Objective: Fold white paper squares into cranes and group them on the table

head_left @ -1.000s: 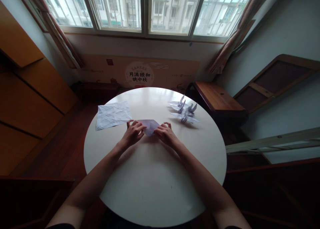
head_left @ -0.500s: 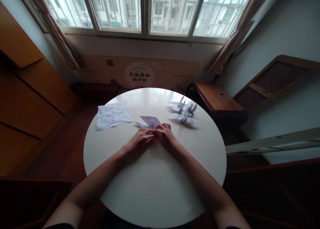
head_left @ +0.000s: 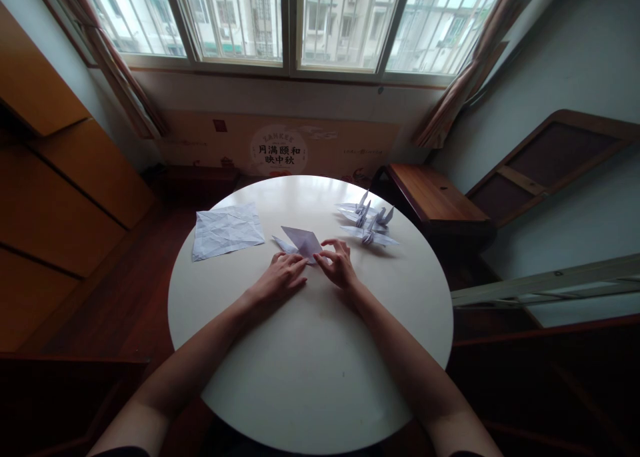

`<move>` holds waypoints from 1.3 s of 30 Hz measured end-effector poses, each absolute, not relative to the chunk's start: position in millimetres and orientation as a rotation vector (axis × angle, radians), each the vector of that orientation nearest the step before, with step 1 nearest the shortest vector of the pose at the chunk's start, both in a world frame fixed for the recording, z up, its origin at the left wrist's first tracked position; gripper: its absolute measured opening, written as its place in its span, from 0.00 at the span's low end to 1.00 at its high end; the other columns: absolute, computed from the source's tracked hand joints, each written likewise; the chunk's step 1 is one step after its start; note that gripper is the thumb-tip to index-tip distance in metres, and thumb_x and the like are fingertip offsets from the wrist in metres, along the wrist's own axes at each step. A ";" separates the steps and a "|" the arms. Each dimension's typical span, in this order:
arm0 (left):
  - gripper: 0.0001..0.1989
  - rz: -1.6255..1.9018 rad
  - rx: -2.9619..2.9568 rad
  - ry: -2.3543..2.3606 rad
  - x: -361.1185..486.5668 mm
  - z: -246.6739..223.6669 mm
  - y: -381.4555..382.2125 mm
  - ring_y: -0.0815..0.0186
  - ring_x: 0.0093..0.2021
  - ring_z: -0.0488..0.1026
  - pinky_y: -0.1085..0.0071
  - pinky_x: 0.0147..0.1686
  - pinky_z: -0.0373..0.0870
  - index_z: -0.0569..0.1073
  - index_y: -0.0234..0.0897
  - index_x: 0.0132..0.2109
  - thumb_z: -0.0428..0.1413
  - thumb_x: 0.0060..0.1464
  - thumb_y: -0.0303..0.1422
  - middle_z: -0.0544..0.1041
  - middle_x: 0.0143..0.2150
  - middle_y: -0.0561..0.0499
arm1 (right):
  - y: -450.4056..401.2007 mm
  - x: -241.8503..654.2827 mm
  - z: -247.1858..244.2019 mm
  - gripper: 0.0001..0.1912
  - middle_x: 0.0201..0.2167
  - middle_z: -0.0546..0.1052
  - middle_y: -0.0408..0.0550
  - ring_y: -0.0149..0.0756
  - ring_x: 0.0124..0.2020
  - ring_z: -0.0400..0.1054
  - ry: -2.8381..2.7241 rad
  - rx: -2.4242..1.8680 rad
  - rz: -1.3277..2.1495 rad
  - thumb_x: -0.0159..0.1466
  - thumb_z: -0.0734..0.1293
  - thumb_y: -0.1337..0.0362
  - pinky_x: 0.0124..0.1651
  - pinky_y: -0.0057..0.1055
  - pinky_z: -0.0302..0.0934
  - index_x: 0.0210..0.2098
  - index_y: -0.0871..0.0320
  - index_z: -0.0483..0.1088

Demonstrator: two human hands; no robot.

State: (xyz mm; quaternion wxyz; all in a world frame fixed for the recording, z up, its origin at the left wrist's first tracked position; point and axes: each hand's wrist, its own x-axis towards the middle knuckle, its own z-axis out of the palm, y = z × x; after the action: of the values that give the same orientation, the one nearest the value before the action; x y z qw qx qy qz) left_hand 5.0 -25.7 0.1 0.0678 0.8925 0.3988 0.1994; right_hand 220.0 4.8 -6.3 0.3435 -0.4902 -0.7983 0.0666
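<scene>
A partly folded sheet of pale origami paper (head_left: 306, 240) rests on the round white table (head_left: 310, 350), one flap pointing up and away from me, another pointing left. My left hand (head_left: 281, 272) lies at its near left edge, fingertips pressing the paper down. With thumb and fingertips, my right hand (head_left: 340, 262) pinches the paper's near right edge. Part of that edge is hidden behind my fingers. Several folded paper cranes (head_left: 369, 224) stand close together beyond my right hand.
A creased, unfolded paper sheet (head_left: 228, 232) lies at the table's far left. Beyond the table's right edge stands a wooden side table (head_left: 435, 190). A printed banner (head_left: 210, 137) runs along the wall under the window (head_left: 240, 17).
My hands have drawn slightly apart, uncovering more of the folded paper. The right hand has shifted a little to the right and the upper flap stands a bit higher.
</scene>
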 end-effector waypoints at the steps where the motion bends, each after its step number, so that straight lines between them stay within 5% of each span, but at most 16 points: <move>1: 0.23 0.620 2.675 1.207 4.4 0.5 -24.7 0.55 0.55 0.67 0.54 0.58 0.56 0.65 0.38 0.61 0.53 0.61 0.40 0.71 0.54 0.43 | 5.1 220.2 -5.9 0.16 0.47 0.71 0.51 0.45 0.50 0.61 -2.030 -1.272 0.185 0.66 0.62 0.54 0.51 0.44 0.55 0.32 0.53 0.78; 10: 0.11 0.681 2.569 0.939 -3.9 15.8 -23.9 0.65 0.44 0.72 0.68 0.48 0.70 0.78 0.43 0.42 0.50 0.63 0.35 0.73 0.43 0.48 | 7.3 219.4 -3.5 0.21 0.51 0.70 0.54 0.43 0.53 0.65 -1.985 -1.026 0.469 0.69 0.56 0.51 0.55 0.42 0.61 0.54 0.53 0.69; 21: 0.20 0.803 2.608 1.405 -3.9 -1.7 -13.0 0.53 0.60 0.63 0.53 0.58 0.61 0.68 0.39 0.59 0.52 0.62 0.38 0.64 0.62 0.40 | 11.9 217.9 -17.9 0.25 0.60 0.66 0.55 0.46 0.57 0.64 -2.335 -1.145 0.361 0.70 0.53 0.50 0.57 0.44 0.59 0.61 0.52 0.64; 31: 0.23 0.585 2.653 1.485 -3.7 -8.7 -10.4 0.49 0.66 0.55 0.43 0.63 0.46 0.70 0.37 0.55 0.49 0.61 0.48 0.60 0.66 0.36 | 4.6 214.9 -9.4 0.28 0.65 0.59 0.55 0.48 0.62 0.56 -2.371 -1.111 0.401 0.69 0.52 0.47 0.60 0.50 0.54 0.64 0.51 0.58; 39: 0.20 0.541 2.696 1.226 -6.0 -1.8 -12.8 0.52 0.67 0.53 0.46 0.64 0.47 0.72 0.40 0.51 0.49 0.61 0.48 0.53 0.69 0.41 | 6.4 216.8 -11.3 0.33 0.65 0.59 0.54 0.45 0.65 0.53 -2.132 -1.026 0.555 0.69 0.45 0.43 0.63 0.47 0.52 0.65 0.52 0.54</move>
State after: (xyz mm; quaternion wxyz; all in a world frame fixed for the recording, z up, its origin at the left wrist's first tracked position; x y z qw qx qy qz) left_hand -6.0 -12.8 -1.8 0.0656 0.8936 0.4063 0.1792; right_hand 216.8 6.4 -11.3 0.3483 -0.3956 -0.8224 0.2140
